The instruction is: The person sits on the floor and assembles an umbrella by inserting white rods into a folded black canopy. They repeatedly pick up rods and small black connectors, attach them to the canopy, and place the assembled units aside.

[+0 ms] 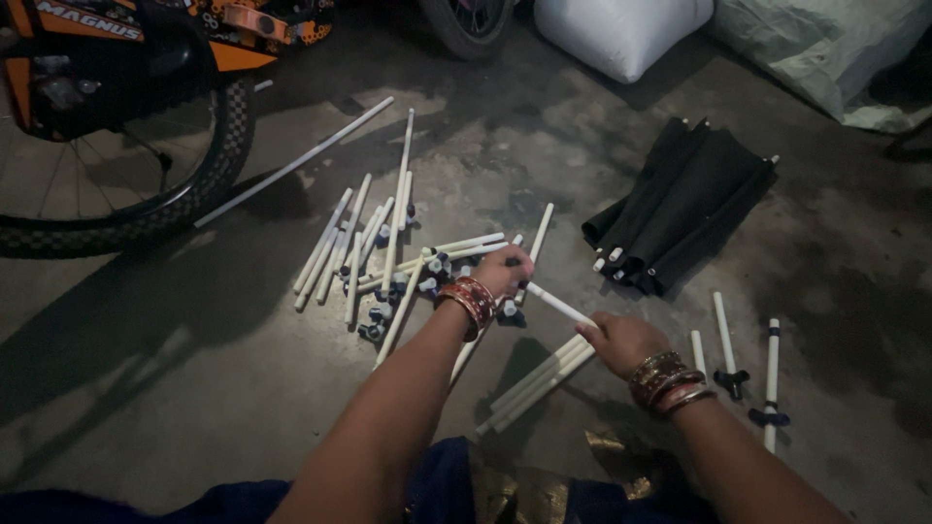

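Bike wheel (126, 184) stood on concrete floor (194, 369) w/ folded black fabric bundle (680, 209) well apart to its right, and a scattered pile of white tubes (374, 257) w/ dark connectors lay between the wheel & the bundle. Near the pile, toward the bundle, left hand (503, 274) & right hand (621, 342), both w/ bangles, were each closed around opposite ends of one white tube (558, 304), held just above the floor.

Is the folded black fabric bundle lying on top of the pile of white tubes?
No, the black fabric bundle lies on bare floor, apart from the tube pile.
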